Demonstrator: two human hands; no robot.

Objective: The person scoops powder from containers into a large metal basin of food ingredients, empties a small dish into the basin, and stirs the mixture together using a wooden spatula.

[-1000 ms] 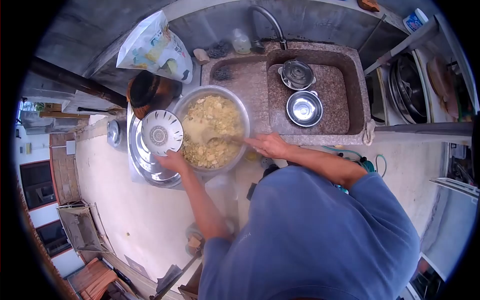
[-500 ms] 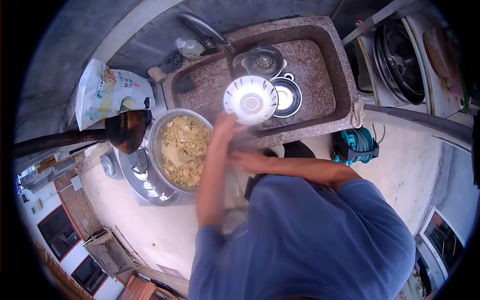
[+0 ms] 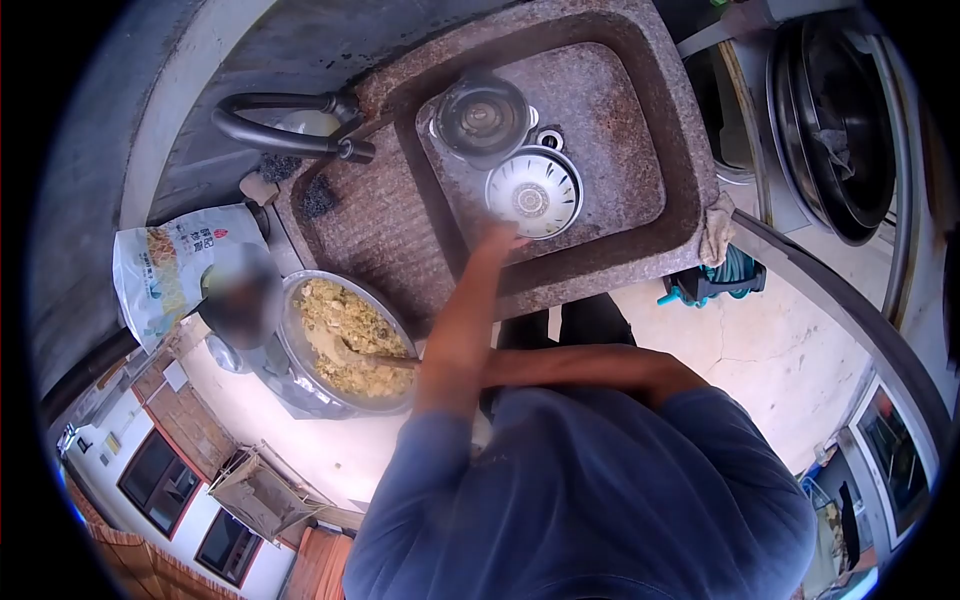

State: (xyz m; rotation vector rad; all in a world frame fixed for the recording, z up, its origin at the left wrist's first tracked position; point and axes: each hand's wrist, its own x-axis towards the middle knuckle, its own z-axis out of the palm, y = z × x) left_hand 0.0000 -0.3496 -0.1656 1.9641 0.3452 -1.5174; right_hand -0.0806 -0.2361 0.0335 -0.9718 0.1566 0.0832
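Note:
My left hand (image 3: 508, 236) grips the near rim of a white bowl (image 3: 532, 196) with dark streaks inside. The bowl is over a small dark-rimmed pan (image 3: 577, 188) in the stone sink (image 3: 600, 262). My right arm crosses beneath my left forearm, which covers most of my right hand (image 3: 440, 368). A brown-handled spoon (image 3: 390, 361) runs from that hand into the yellowish crumbly food (image 3: 350, 315); its head is buried there. A large metal basin (image 3: 405, 402) holds the food.
A glass lid (image 3: 485, 116) lies farther back in the sink. The faucet (image 3: 285, 125) arches over its left side, near dark scouring pads (image 3: 318, 196). A printed white bag (image 3: 180, 262) stands at left. Large dark pans (image 3: 835, 130) rest on the right rack above a teal hose reel (image 3: 725, 275).
My left hand has carried the bowl right and down to the small pan. My right hand has moved left toward the basin, where the spoon handle now shows. The camera view has shifted.

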